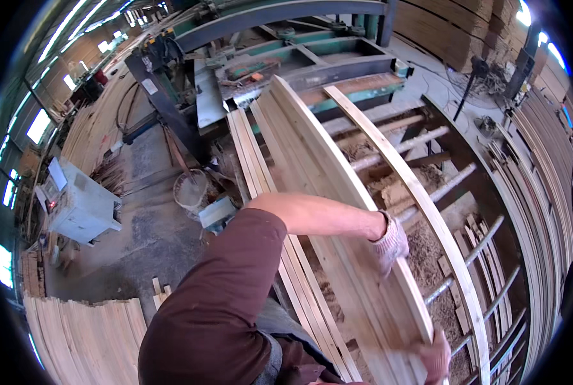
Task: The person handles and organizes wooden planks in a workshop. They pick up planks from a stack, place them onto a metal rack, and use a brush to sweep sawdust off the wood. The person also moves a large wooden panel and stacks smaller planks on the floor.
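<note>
Left hand (390,245): gloved, centre-right of the frame, fingers curled down over the edge of the wide board (338,212); whether it truly grips cannot be told.
Right hand (435,356): lower right, pressed on the same board's near end, fingers mostly hidden.
Wide board: lies lengthwise from the upper centre to the lower right, on the roller rack (427,138).
Done so far: narrow strips (254,167) lie stacked left of the board; a thin slat (421,192) lies to its right.
Left: the board appears not yet cleared off the rack.
</note>
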`<state>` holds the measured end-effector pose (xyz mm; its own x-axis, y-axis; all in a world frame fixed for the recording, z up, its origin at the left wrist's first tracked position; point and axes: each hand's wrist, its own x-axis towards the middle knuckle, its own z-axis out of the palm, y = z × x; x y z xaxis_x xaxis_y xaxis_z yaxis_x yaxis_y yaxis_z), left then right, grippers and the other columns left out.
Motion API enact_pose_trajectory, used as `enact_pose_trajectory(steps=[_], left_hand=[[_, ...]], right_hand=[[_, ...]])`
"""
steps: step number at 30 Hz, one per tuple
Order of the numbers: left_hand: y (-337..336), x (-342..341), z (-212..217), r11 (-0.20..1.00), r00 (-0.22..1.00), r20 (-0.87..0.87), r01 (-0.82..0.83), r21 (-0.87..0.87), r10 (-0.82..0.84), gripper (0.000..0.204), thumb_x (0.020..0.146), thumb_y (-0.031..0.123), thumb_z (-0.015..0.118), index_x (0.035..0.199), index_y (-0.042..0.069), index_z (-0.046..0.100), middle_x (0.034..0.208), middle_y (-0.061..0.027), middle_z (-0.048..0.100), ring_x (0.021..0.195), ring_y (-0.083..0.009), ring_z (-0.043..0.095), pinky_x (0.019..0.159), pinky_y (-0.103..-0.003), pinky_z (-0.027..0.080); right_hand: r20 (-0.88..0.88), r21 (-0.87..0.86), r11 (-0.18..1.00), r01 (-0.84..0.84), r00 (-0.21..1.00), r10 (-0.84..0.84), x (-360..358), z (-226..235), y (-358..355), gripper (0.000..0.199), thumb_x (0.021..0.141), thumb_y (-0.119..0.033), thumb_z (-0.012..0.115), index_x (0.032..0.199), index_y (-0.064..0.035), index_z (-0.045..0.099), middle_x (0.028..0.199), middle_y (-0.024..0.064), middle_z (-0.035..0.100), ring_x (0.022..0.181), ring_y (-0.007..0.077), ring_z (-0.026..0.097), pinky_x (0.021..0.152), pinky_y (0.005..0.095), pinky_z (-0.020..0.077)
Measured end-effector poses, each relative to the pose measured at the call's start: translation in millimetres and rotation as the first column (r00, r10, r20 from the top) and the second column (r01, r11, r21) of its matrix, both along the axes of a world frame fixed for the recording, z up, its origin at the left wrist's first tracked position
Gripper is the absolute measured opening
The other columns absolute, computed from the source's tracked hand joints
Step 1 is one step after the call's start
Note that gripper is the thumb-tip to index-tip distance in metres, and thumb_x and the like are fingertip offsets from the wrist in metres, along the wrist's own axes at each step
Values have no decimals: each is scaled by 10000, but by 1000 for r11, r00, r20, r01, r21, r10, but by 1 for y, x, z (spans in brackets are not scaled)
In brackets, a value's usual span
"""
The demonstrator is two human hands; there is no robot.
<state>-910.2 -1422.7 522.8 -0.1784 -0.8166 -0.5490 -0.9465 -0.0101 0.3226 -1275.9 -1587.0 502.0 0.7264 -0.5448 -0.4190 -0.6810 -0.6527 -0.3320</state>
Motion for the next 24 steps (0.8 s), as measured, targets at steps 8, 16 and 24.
enact_pose_trajectory(steps=[8,16,24], left_hand=[[17,-63,-91,962,969,187,-110,-251,160,1294,796,898,503,1630,-12,117,1682,-262,182,1568,-370,200,1281,-589,49],[99,-126,-150,900,997,-78,-20,-436,-16,1423,673,1049,315,1642,27,112,1715,-213,95,1594,-356,98,1293,-517,-22],[119,-137,-192,798,425,-895,-582,-158,133,1404,671,1029,412,1642,45,167,1729,-171,95,1604,-310,63,1298,-540,31]], right_hand=[[97,-71,997,16,995,-9,13,-101,-70,597,851,-420,676,1319,-49,668,1175,239,709,1095,400,681,952,481,528],[147,-130,988,-86,984,105,8,-95,-92,506,968,-489,510,984,-49,759,938,240,717,909,418,700,814,500,535],[227,-396,915,-79,957,181,-11,-97,-52,780,867,-592,714,1374,-12,589,1286,212,661,1155,394,637,1001,497,512]])
